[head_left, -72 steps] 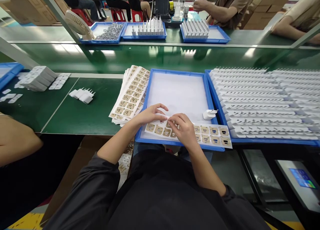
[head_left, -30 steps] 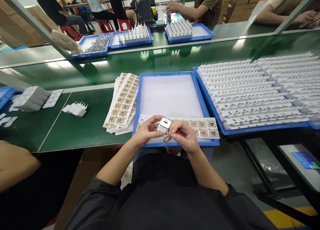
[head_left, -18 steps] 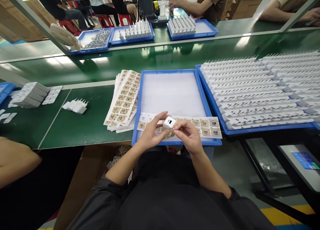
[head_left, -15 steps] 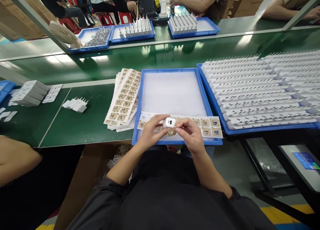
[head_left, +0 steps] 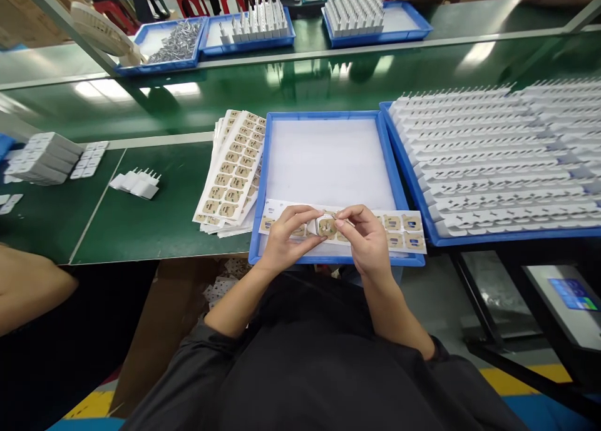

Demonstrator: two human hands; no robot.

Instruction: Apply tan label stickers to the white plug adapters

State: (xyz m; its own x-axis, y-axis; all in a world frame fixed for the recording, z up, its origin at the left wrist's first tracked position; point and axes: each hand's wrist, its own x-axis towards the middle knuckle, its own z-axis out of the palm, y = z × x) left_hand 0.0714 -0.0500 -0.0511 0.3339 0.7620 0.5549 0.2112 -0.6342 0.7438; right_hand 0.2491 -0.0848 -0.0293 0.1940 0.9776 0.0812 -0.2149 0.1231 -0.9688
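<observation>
My left hand (head_left: 287, 238) and my right hand (head_left: 366, 240) meet over the near edge of a blue tray (head_left: 328, 115). Between their fingertips they pinch a small white charger (head_left: 322, 226), and a tan sticker covers the face turned toward me. Under the hands a white backing sheet of tan stickers (head_left: 404, 231) lies across the tray's front. Both hands have their fingers closed on the charger.
A fanned stack of sticker sheets (head_left: 235, 168) lies left of the tray. Rows of white chargers (head_left: 493, 156) fill the tray on the right. A few loose chargers (head_left: 136, 182) sit further left. Another person's arm (head_left: 28, 284) shows at the left edge. Blue trays (head_left: 253, 24) line the far bench.
The charger has left the tray floor and is now in both hands, near the front edge. The sticker, dangling below it before, now lies on the charger's face.
</observation>
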